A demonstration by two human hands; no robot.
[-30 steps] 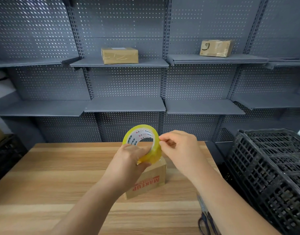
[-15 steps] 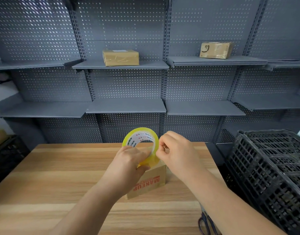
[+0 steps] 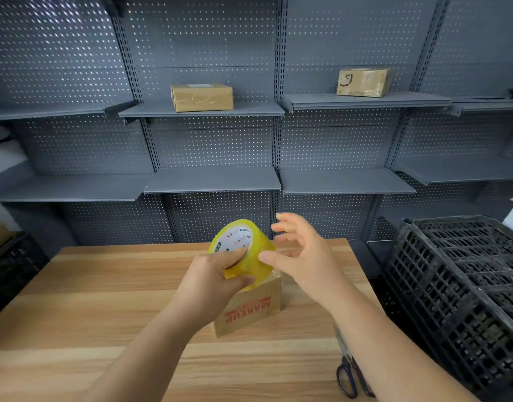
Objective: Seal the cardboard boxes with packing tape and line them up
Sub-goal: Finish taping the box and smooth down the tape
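Note:
A small cardboard box (image 3: 249,310) printed with red "MAKEUP" letters stands on the wooden table (image 3: 75,300). My left hand (image 3: 217,278) grips a yellow roll of packing tape (image 3: 243,250) just above the box, with a finger through its core. Beside the roll, my right hand (image 3: 301,253) hovers with its fingers spread; its thumb is at the roll's right side. Whether a strip is peeled off the roll I cannot tell.
Scissors (image 3: 349,375) lie near the table's front right, partly under my right forearm. A black plastic crate (image 3: 464,291) stands right of the table. Two taped cardboard boxes sit on the upper grey shelves, one in the middle (image 3: 201,97), one to the right (image 3: 362,82).
My right hand let go of the tape's edge and spread its fingers. My left hand lowered and tilted the roll toward the box.

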